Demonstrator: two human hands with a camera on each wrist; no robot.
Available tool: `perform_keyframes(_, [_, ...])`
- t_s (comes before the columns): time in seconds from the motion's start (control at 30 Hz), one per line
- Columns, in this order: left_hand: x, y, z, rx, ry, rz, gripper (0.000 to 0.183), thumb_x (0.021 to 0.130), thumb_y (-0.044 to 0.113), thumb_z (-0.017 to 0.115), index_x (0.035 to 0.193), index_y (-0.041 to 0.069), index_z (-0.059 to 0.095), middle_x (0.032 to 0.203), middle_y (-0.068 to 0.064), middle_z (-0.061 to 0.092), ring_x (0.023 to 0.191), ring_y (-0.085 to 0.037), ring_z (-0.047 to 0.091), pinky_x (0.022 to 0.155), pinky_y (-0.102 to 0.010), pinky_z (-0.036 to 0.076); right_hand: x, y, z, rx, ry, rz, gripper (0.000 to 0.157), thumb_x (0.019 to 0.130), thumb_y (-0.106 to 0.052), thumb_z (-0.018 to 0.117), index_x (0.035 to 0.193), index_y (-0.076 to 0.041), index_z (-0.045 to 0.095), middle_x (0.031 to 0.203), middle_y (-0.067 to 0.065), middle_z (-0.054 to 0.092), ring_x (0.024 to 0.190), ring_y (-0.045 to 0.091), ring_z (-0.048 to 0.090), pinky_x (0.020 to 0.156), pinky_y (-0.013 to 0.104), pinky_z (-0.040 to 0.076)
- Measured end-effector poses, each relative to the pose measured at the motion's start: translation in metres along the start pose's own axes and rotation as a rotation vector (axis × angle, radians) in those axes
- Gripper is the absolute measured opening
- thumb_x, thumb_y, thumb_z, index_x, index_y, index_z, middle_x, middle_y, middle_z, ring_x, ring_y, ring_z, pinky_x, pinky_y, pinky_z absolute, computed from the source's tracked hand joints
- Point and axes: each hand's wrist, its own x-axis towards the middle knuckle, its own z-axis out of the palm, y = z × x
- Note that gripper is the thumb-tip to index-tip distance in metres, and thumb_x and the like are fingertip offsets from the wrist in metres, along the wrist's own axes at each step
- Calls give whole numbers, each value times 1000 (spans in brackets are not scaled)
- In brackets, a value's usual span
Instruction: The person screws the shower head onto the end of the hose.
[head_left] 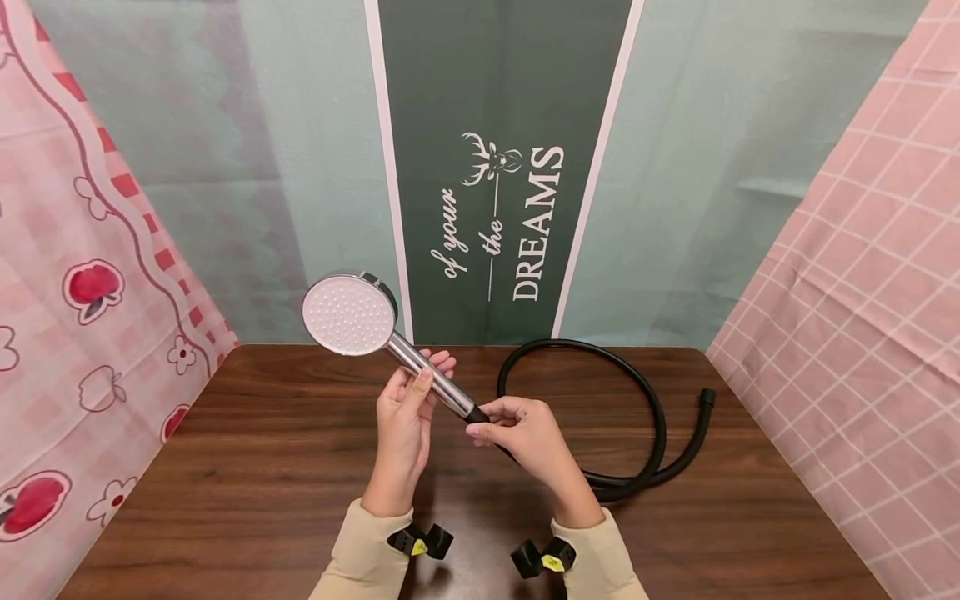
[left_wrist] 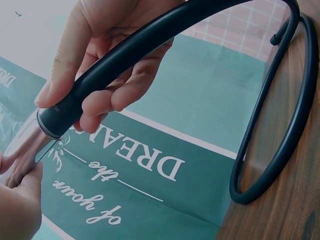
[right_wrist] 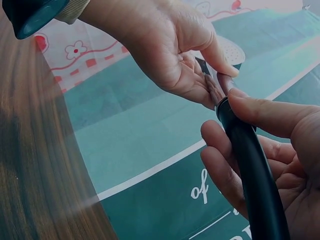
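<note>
A handheld shower head (head_left: 350, 316) with a round white nozzle face and a chrome handle is held up above the table, tilted with its face toward the upper left. My left hand (head_left: 406, 412) grips the chrome handle between thumb and fingers. At the handle's lower end, my right hand (head_left: 524, 435) pinches the black end fitting of a shower hose (left_wrist: 61, 115). In the right wrist view the black fitting (right_wrist: 229, 111) meets the end of the handle. From there the black hose (head_left: 656, 408) runs down and loops on the table.
The hose's free end (head_left: 707, 398) lies toward the right of the brown wooden table (head_left: 247, 467). A green printed cloth (head_left: 480, 75) hangs behind, with patterned pink cloths (head_left: 847, 333) at both sides. Black wrist cameras (head_left: 420, 542) sit at both cuffs.
</note>
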Motion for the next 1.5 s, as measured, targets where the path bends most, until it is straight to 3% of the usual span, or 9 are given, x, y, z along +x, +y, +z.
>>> perform_keyframes(0.37, [0, -4, -4, 18, -9, -1, 19, 101, 2, 52, 120, 1, 56, 108, -4, 75, 102, -15, 73, 97, -30, 58, 1, 4, -1, 4, -3, 1, 31, 83, -18, 81, 103, 5, 72, 89, 19, 76, 74, 17, 75, 76, 35, 65])
perform_keyframes(0.83, [1, -3, -4, 30, 9, 5, 18, 100, 1, 53, 118, 2, 56, 107, -5, 75, 101, -16, 74, 97, -30, 58, 3, 5, 1, 52, -12, 2, 31, 83, -15, 80, 104, 7, 71, 91, 22, 76, 73, 15, 75, 74, 32, 65])
perform_keyframes(1.03, [1, -2, -2, 18, 8, -1, 19, 100, 2, 53, 119, 2, 56, 108, -5, 75, 101, -16, 74, 97, -30, 58, 4, 5, 0, 50, -6, 7, 31, 83, -15, 81, 103, 7, 71, 91, 23, 76, 74, 18, 75, 76, 38, 65])
perform_keyframes(1.5, [0, -2, -1, 18, -3, 8, 19, 100, 2, 53, 119, 1, 56, 108, -5, 75, 102, -16, 73, 98, -30, 57, 4, 7, -2, 58, -13, -2, 32, 83, -14, 81, 104, 8, 70, 92, 24, 75, 74, 19, 76, 74, 32, 65])
